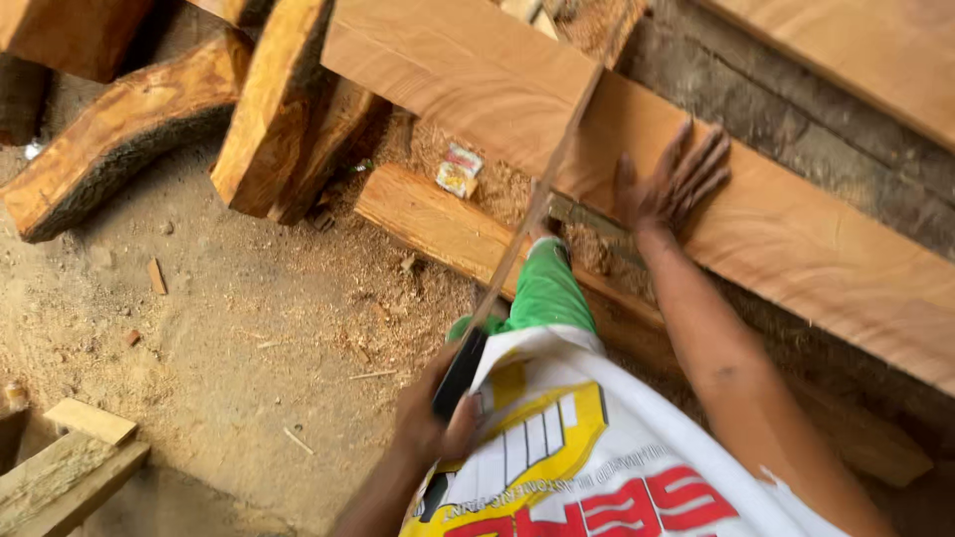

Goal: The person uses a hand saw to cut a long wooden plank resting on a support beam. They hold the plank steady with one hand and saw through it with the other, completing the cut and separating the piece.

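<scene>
Across the upper right of the frame a long, pale board (796,249) runs on a slant, and the right hand (671,184) lies flat on its face with the fingers spread wide, pressing down near the middle of the frame. Just left of that hand a handsaw (527,234) crosses the board's edge, its thin blade running from the top centre down toward the lower middle. The left hand (433,423) is wrapped tight around the saw's dark handle at the bottom centre, fingers curled closed on it. Between the two arms a knee in green cloth (545,288) pushes forward, with a white, yellow and red printed garment (577,457) filling the bottom of the frame. Under the board a second, narrower plank (438,224) lies on the ground, dusted with sawdust, and a small crumpled wrapper (458,171) rests just above it. Rough-sawn timber blocks (269,109) with bark on them are stacked in the upper left. Sandy ground (229,328) scattered with chips and shavings covers the left side, and a few short offcuts (70,457) sit in the lower left corner.
</scene>
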